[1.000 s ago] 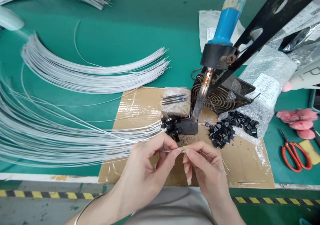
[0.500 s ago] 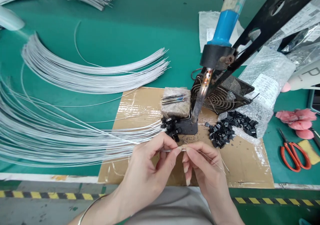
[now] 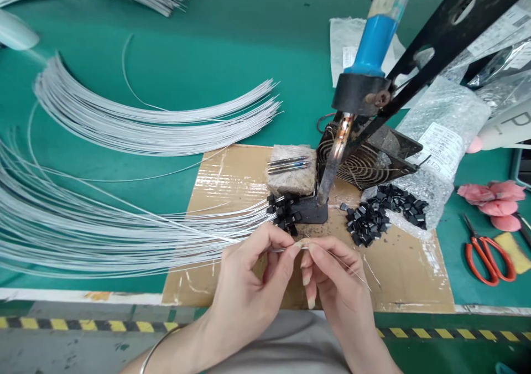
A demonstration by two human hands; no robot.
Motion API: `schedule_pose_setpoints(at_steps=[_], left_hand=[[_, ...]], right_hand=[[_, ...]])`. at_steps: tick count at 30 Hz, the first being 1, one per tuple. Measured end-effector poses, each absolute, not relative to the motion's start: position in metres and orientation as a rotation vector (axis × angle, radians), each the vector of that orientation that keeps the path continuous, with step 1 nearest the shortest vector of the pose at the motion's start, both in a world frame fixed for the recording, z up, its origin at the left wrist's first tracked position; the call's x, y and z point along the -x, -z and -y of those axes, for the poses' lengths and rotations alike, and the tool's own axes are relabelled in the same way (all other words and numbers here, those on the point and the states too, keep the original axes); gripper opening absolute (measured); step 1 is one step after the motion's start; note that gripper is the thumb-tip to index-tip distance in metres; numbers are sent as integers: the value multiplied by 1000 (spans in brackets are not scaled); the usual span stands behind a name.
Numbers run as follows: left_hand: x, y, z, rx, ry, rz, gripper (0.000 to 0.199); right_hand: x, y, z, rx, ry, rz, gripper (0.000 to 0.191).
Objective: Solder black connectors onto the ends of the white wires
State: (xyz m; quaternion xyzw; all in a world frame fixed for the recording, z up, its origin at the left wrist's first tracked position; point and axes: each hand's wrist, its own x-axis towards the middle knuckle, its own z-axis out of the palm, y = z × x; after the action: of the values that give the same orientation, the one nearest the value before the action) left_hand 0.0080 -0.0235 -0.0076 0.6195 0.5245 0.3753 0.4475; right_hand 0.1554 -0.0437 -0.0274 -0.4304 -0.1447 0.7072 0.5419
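Observation:
My left hand (image 3: 253,285) pinches thin wires (image 3: 277,249) between thumb and forefinger, close above the brown cardboard (image 3: 199,285). The fingertips of my right hand (image 3: 338,280) close on the same wires, almost touching my left thumb. Thin ends stick out to the right past my right fingers. Behind my left hand, a fan of long white wires (image 3: 103,241) runs in from the left, ending in black connectors (image 3: 285,211). Loose black connectors (image 3: 367,222) lie in a pile at the right. What sits between my fingertips is too small to tell.
A soldering iron (image 3: 341,136) slants down from a black metal arm (image 3: 448,36), just beyond my hands. Behind it stands a small fan (image 3: 365,158). Left of the tip is a pad (image 3: 290,183) with metal rods. Orange-handled scissors (image 3: 489,260) lie right. Another wire bundle (image 3: 157,125) is upper left.
Both hands keep their pinch and have barely moved. Some loose white wires at the left have shifted slightly, and the thin ends by my right hand have moved a little left.

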Motion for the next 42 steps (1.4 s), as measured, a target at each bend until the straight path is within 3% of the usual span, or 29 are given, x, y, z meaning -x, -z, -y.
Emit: schedule_pose_setpoints(at_steps=[20, 38, 42], left_hand=[[-9, 5, 24, -1273, -943, -1245, 19], [-11, 5, 24, -1254, -973, -1259, 18], [-10, 6, 23, -1331, -995, -1303, 17]], right_hand=[[-167, 22, 42, 1176, -1471, 676, 14], [-166, 14, 43, 1186, -1576, 497, 24], [-163, 18, 45, 1190, -1583, 482, 16]])
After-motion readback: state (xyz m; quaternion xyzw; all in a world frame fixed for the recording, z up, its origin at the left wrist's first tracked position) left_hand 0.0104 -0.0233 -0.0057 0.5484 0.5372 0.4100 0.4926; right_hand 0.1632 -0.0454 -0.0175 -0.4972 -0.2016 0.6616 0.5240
